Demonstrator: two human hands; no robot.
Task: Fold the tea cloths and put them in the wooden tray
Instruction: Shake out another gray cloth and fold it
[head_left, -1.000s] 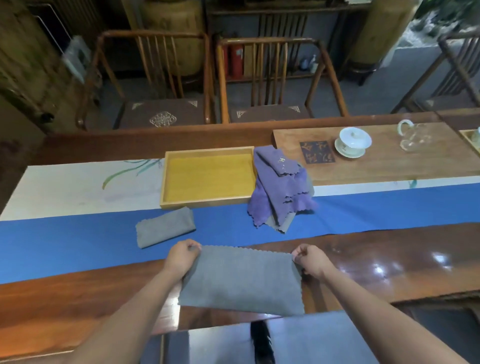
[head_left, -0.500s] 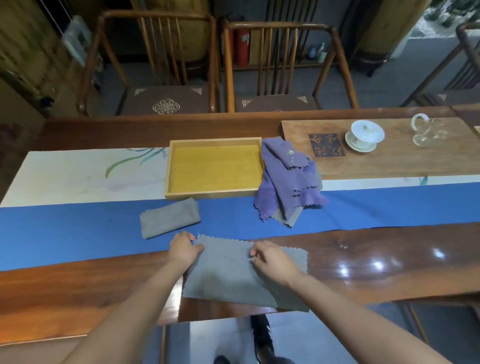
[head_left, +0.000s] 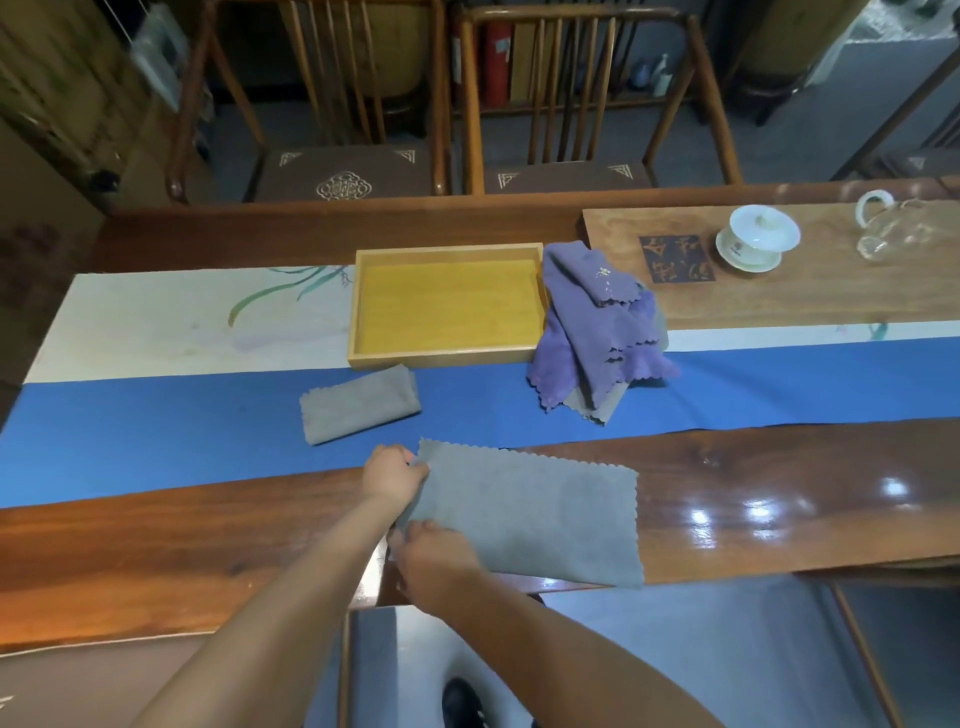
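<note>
Grey cloth (head_left: 524, 514), scallop-edged and folded into a long rectangle, lies flat at the near edge of the polished wooden tabletop (head_left: 779, 499), its far left corner just over the blue runner (head_left: 156, 431); both hands sit at its left end. The left hand (head_left: 392, 473) has its grip pinched on the far left corner of the cloth; the right hand (head_left: 434, 564) is closed over the near left corner, fingers curled onto the fabric — whether it pinches the edge or only presses on it cannot be told, since the knuckles hide the fingertips.

Beyond, on the blue runner, a second grey cloth (head_left: 358, 402) lies already folded into a small tilted packet, just in front of the wooden tray (head_left: 447, 358); the tray holds nothing but its yellow floor, and it sits on the pale painted runner (head_left: 182, 322). Touching the tray's right side is a loose heap of purple cloths (head_left: 597, 322) with a grey one showing beneath its lower edge; the heap spills from the raised board (head_left: 805, 296) down onto the blue runner. On that board stand a dark square coaster (head_left: 676, 258), a white lidded cup (head_left: 758, 239) on its saucer, and a glass pitcher (head_left: 901, 231) — well apart from the hands. Two wooden chairs (head_left: 587, 104) stand behind the tabletop.
</note>
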